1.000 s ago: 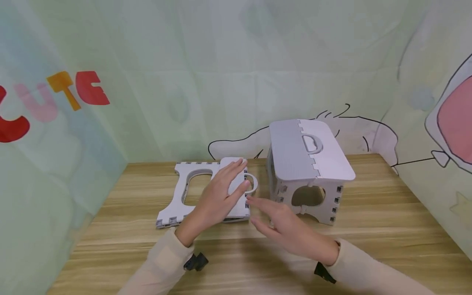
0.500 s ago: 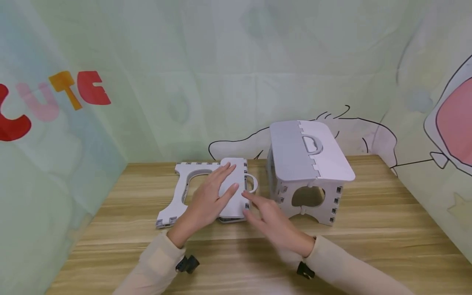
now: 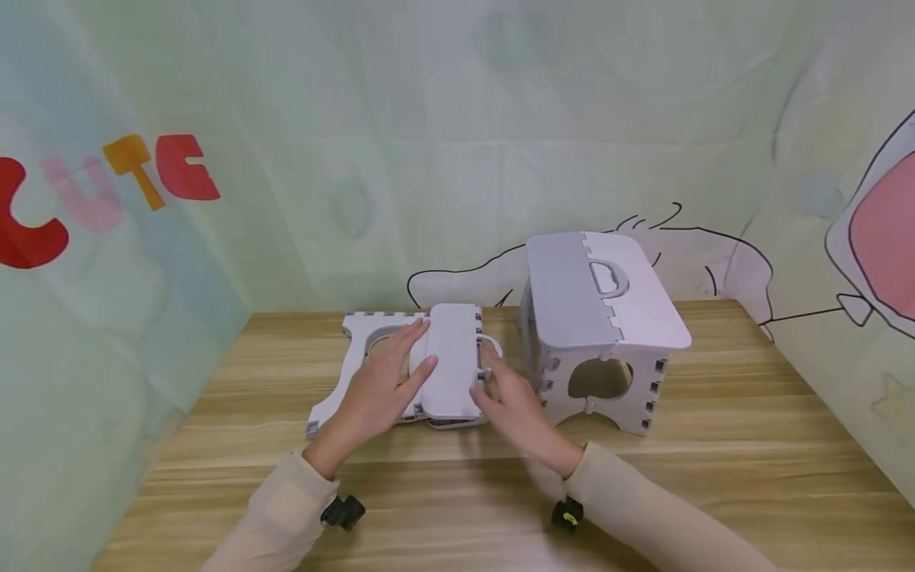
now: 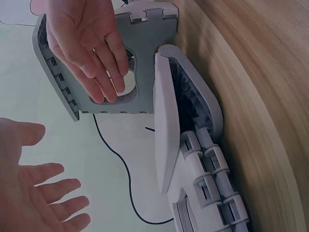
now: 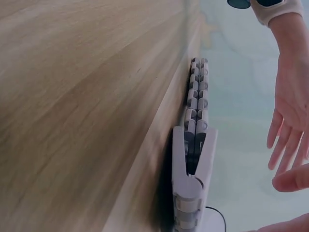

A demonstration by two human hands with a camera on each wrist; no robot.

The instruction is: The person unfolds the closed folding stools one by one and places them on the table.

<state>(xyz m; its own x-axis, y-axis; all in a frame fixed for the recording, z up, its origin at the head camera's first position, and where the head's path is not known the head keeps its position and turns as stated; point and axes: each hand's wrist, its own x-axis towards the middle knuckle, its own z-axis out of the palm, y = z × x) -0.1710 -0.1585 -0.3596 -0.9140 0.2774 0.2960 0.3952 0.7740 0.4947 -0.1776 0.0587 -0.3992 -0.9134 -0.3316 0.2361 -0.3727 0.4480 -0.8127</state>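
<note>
Below the middle of the frame: left hand (image 3: 375,393), folded stool (image 3: 452,361), right hand (image 3: 518,407)

At upper left, the letters CUTE (image 3: 131,156) show on the backdrop (image 3: 429,206). Left of centre, the left hand is over the folded stool's leg, fingers straight and spread, gripping nothing. At centre, the folded stool lies on the table (image 3: 443,508), handle (image 3: 495,341) pointing right. Beside it, the right hand reaches over the handle, fingers extended, thumb apart, gripping nothing; whether it touches, I cannot tell. Right of centre, the second stool (image 3: 568,298) stands upright. At far right is a printed balloon (image 3: 886,230).
</note>
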